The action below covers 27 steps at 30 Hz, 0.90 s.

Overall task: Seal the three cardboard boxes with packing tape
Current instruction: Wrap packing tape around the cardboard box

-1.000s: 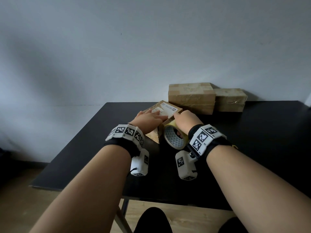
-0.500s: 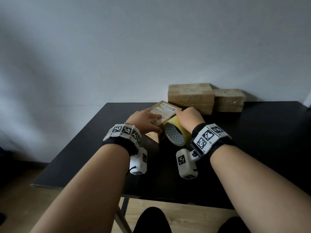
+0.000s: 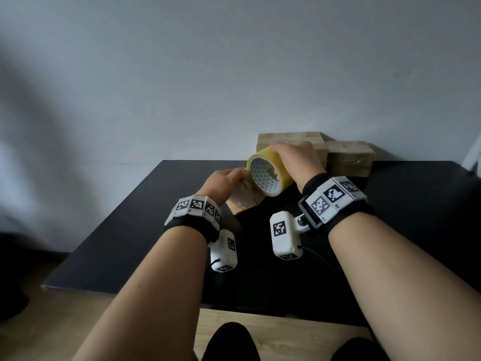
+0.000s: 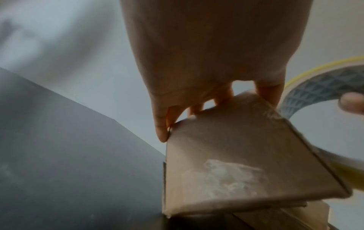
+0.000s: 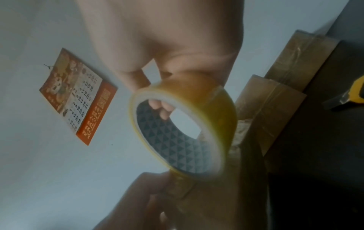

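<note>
On the black table by the grey wall, the right hand gripping the tape roll has lifted it off the small box, which the left hand grips: tape is probably being drawn out.

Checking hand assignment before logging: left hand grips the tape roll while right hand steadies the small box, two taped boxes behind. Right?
Hands are swapped. In the head view the right hand grips the tape roll; the left hand steadies the small box. Two taped boxes do sit behind.
</note>
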Motion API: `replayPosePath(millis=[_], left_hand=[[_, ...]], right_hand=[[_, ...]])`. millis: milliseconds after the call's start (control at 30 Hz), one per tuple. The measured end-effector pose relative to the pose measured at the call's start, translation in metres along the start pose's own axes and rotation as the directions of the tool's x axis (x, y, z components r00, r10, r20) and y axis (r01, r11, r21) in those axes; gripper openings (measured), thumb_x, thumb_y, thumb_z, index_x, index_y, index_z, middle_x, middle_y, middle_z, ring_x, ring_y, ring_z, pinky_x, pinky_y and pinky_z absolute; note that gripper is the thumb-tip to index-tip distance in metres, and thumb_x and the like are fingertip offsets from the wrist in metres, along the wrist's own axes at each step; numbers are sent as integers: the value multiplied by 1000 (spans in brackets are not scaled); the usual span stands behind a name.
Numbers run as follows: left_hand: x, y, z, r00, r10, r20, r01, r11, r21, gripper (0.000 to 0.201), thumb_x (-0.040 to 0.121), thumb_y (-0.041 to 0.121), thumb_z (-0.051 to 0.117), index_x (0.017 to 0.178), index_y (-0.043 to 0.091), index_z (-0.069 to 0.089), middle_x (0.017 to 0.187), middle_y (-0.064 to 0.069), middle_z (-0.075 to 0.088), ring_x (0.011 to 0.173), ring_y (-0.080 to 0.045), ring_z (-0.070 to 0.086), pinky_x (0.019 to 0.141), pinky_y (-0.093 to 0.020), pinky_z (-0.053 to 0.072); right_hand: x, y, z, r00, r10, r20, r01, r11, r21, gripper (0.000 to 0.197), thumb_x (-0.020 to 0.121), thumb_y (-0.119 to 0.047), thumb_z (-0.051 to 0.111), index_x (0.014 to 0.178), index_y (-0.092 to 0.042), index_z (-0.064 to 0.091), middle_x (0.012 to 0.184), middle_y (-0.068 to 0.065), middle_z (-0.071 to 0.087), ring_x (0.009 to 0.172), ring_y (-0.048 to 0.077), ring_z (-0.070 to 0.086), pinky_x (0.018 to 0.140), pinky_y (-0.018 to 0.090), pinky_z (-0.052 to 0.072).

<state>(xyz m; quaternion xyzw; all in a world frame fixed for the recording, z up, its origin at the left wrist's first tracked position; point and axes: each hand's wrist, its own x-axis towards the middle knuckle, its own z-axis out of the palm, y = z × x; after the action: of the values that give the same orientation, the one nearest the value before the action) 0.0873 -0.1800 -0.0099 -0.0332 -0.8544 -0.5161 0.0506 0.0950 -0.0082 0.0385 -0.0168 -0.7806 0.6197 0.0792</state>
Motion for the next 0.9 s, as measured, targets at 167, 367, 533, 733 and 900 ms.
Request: replayPosePath(millis=[167,367,533,733,900], left_hand=[[2,-3,1,999,16,-39,-13,998,68,31,98,25,41,108,16,69,105,-2,64,100,-18,55,84,-26,38],[10,-13,1,997,56,-54,-46,984,170,36,102,28,34,116,13,63,104,-2,61,98,-17,53,81,-24,34],[13,-18,0,993,67,-98,-43,971,235,39,104,31,29,116,10,59,104,-2,57,98,-18,51,81,-24,32],[14,-22,1,993,25,-115,4,970,242,49,104,40,22,118,11,58,109,-3,59,103,-17,51,86,-23,30],[17,-26,-4,989,-63,-131,86,980,178,56,102,47,21,134,13,52,132,-7,56,125,-23,48,96,-26,29]], right_hand=[[2,5,-1,996,68,52,-59,987,-149,30,84,-16,58,84,11,70,53,12,63,47,24,59,63,38,58],[-6,34,-1,953,220,210,-130,919,-371,29,87,-21,63,67,0,63,51,12,60,50,27,57,54,31,49],[-5,41,5,975,141,170,-80,943,-323,32,84,-30,67,68,-3,63,48,10,61,45,24,59,58,33,55],[-4,50,17,983,106,153,-32,904,-426,38,86,-32,60,56,-9,56,40,2,59,38,18,58,57,31,55],[0,53,30,989,76,130,-6,882,-470,39,87,-39,57,59,-13,51,53,1,61,49,21,59,56,31,47]])
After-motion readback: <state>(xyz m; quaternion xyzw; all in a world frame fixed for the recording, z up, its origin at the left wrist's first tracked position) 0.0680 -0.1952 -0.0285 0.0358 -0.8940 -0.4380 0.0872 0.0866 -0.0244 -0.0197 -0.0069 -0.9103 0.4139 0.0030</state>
